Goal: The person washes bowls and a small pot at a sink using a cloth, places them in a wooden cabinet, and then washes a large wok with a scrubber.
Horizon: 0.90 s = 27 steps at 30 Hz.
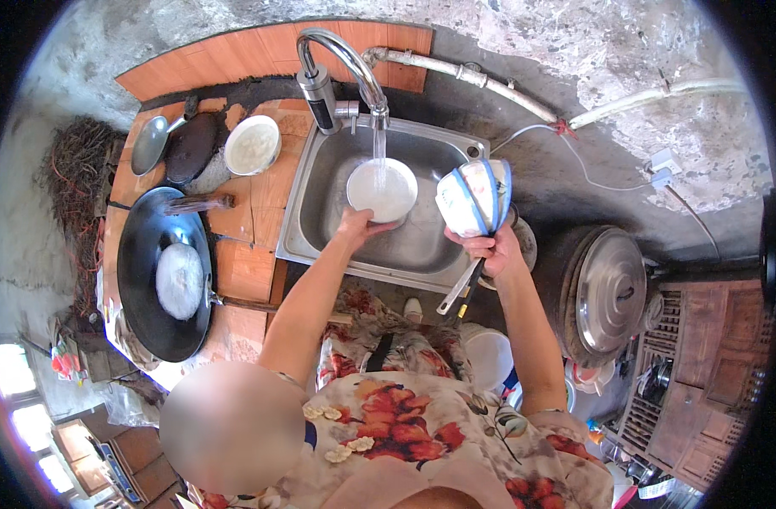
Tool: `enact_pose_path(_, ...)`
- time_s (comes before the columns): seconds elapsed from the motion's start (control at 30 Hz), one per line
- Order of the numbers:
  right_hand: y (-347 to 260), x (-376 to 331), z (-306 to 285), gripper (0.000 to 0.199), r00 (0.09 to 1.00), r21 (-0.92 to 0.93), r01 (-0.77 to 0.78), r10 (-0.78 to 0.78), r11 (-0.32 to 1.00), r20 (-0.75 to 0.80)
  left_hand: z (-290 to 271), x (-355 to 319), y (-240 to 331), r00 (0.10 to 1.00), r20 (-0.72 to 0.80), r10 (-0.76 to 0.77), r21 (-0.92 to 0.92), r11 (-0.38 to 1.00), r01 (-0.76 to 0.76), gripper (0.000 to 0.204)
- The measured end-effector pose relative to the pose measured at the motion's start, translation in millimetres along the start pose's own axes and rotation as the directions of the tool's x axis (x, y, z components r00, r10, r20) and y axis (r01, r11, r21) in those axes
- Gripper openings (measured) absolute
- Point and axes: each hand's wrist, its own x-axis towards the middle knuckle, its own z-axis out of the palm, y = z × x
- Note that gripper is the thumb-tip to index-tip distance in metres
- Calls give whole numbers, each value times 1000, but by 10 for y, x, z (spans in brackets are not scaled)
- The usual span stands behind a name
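Water runs from the tap (pixel 343 59) into a white bowl (pixel 382 199) over the sink (pixel 320 225). My left hand (pixel 360 227) grips this bowl by its near edge, thumb up on the side. Several blue-rimmed white bowls (pixel 467 202), nested and tipped on their sides, are in my right hand (pixel 495 246) at the sink's right edge. Handles of utensils (pixel 457 290), one metal and one black and yellow, stick out below the same hand. The utensils' other ends are hidden.
Left on the tiled counter (pixel 239 263) are a black wok (pixel 137 254) with a pale round thing inside, a white bowl (pixel 253 145) and a metal ladle (pixel 153 144). At right stands a big pot with a metal lid (pixel 610 293), near a wooden cabinet (pixel 702 373).
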Motion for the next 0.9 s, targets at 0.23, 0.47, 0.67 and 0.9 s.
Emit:
enact_pose_path(0.23, 139, -19, -30, 47, 999, 66, 3, 1, 998, -54, 218, -280, 379, 835, 149, 530, 988, -116, -103, 73)
enact_pose_path(0.47, 172, -120, -80, 46, 998, 120, 13, -4, 993, -70, 677, -523, 679, 710, 483, 512, 816, -558, -152, 80)
enact_pose_path(0.67, 146, -232, -140, 50, 999, 129, 34, -33, 991, -6, 759, -261, 735, 529, 691, 492, 695, -655, -297, 71)
enact_pose_path(0.9, 171, -431, -104, 46, 987, 16, 125, -123, 992, -105, 822, -87, 539, 609, 538, 583, 843, -366, -395, 61)
